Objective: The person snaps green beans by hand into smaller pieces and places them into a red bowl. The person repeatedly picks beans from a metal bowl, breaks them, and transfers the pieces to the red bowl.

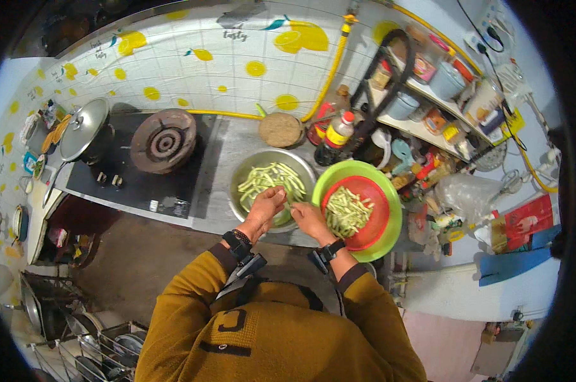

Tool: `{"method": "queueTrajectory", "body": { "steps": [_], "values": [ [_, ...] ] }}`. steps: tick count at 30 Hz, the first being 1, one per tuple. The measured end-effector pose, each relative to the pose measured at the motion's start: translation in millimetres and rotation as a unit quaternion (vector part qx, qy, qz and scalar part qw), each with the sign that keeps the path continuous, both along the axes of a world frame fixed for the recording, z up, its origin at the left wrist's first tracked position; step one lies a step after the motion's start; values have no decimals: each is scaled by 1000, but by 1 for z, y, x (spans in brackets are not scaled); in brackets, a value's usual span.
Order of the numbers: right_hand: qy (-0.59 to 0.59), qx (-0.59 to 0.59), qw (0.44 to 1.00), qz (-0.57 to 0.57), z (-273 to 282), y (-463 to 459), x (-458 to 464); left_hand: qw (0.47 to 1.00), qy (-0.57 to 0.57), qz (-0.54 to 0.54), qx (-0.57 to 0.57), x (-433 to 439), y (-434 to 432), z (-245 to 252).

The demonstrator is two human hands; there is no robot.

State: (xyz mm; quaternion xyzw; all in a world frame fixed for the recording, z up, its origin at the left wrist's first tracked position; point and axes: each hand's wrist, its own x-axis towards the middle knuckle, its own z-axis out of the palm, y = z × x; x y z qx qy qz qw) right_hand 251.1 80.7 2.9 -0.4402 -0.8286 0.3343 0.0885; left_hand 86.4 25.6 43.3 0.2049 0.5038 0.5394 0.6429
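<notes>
Over the near rim of a metal basin (pixel 311 174), both hands are close together with bent, pinching fingers. A green bean, small and partly covered by the fingers, appears to run between my left hand (pixel 268 208) and my right hand (pixel 311 219). Long whole green beans (pixel 271 177) lie in the basin beneath. To the right, a red plastic colander (pixel 375 229) sits inside a lime-green plastic basin (pixel 396 215). Short broken bean pieces (pixel 347 210) are heaped in the colander, beside my right hand.
Left stands a black gas cooktop (pixel 130 176) with a round burner (pixel 164 141) and a lidded pan (pixel 85 131). Behind the basins are a round wooden board (pixel 280 130), a red-capped sauce bottle (pixel 338 133) and a yellow gas hose (pixel 333 71). A crowded shelf (pixel 431 105) rises at right.
</notes>
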Motion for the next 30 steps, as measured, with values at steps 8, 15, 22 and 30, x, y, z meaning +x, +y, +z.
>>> {"method": "queueTrajectory", "body": {
  "steps": [8, 15, 22, 30],
  "values": [
    [-279, 100, 950, 101, -37, -11, -70, 999, -3, -25, -39, -79, -2, -1],
    [-161, 182, 970, 8, -32, 4, -76, 998, 31, -38, -43, -97, 5, -7],
    [230, -165, 959, -24, 7, 47, -64, 981, 148, -125, 17, -91, 17, -18],
    [290, -395, 869, -69, 38, 58, -64, 963, 144, -229, 21, -74, 34, -36]
  ]
}}
